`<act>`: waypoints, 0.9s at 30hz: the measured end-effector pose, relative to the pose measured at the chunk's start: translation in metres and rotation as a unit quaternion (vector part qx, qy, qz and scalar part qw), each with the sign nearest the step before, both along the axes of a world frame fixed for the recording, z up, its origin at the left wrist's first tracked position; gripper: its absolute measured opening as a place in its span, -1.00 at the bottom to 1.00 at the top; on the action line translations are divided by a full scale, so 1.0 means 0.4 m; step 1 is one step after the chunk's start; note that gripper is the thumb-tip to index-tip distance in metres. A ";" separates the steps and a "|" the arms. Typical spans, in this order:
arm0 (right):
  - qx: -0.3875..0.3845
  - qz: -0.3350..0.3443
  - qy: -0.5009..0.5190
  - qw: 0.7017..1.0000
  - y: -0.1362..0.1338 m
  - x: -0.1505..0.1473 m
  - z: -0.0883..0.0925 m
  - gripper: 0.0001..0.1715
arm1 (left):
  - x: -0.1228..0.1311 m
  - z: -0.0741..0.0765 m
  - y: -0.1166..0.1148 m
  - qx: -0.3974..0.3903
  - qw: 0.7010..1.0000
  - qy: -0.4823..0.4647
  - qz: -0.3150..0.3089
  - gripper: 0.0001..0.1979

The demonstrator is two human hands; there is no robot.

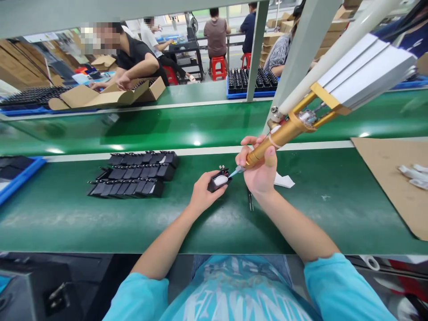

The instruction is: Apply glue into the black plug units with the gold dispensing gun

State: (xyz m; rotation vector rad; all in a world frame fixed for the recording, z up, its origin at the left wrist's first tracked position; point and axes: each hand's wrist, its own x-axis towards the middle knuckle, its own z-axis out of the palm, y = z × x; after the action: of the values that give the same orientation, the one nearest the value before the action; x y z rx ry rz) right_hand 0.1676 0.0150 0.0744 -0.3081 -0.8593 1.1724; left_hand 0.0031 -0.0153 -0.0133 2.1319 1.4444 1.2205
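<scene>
The person's left hand (203, 188) grasps a small black plastic housing (212, 183) between thumb and fingers, just above a smooth dark green work surface (200, 227), near the middle of the view. A white oval part (220, 180) sits in the open side of this housing, and small wires and metal pins show at its upper edge. The right hand (259, 171) is wrapped around the lower end of a gold-coloured metal dispensing gun (272, 143), which slants down from the upper right. Its thin pale-blue nozzle (236, 171) points at the right end of the housing; whether the tip touches cannot be told. Slim black tweezers (250, 200) lie below the right hand, and a folded white paper piece (284, 180) lies just to its right. To the left, well apart from the hands, similar black housings (133, 171) lie in three close rows, with a blue plastic tray (31, 174) beyond them at the edge. On the far right, white strips (414, 174) rest on a flat brown cardboard sheet (381, 174). Across the bench, a co-worker in a black shirt (137, 51) reaches into an open brown cardboard box (155, 90).
</scene>
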 end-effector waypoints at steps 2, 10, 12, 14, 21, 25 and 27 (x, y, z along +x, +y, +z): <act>0.000 -0.010 0.001 1.000 -0.002 -0.001 0.002 -0.60 | 0.001 0.000 -0.001 0.003 1.000 0.002 -0.002 -0.62; -0.006 0.000 -0.004 1.000 -0.001 0.000 0.001 -0.54 | 0.003 0.003 -0.003 -0.012 1.000 -0.003 0.001 -0.62; -0.003 -0.001 -0.004 1.000 -0.002 -0.001 0.001 -0.54 | 0.004 0.005 -0.003 -0.023 1.000 -0.006 0.005 -0.62; 0.000 -0.003 -0.005 1.000 -0.002 -0.002 0.001 -0.54 | 0.007 0.005 -0.002 -0.042 0.999 -0.009 0.012 -0.62; 0.001 0.000 -0.010 1.000 -0.009 -0.005 0.002 -0.53 | 0.032 0.003 -0.009 -0.097 0.995 -0.013 0.005 -0.60; -0.004 -0.003 -0.014 1.000 -0.018 -0.009 0.005 -0.51 | 0.051 0.006 -0.018 -0.095 0.995 -0.009 -0.008 -0.60; -0.008 -0.002 -0.019 1.000 -0.024 -0.011 0.007 -0.51 | 0.057 0.007 -0.022 -0.090 0.996 -0.014 -0.022 -0.61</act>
State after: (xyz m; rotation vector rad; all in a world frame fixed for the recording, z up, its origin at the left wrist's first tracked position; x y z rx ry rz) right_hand 0.1631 0.0056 0.0772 -0.3460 -0.8817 1.1742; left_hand 0.0260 -0.0242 -0.0105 2.0092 1.4295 1.0575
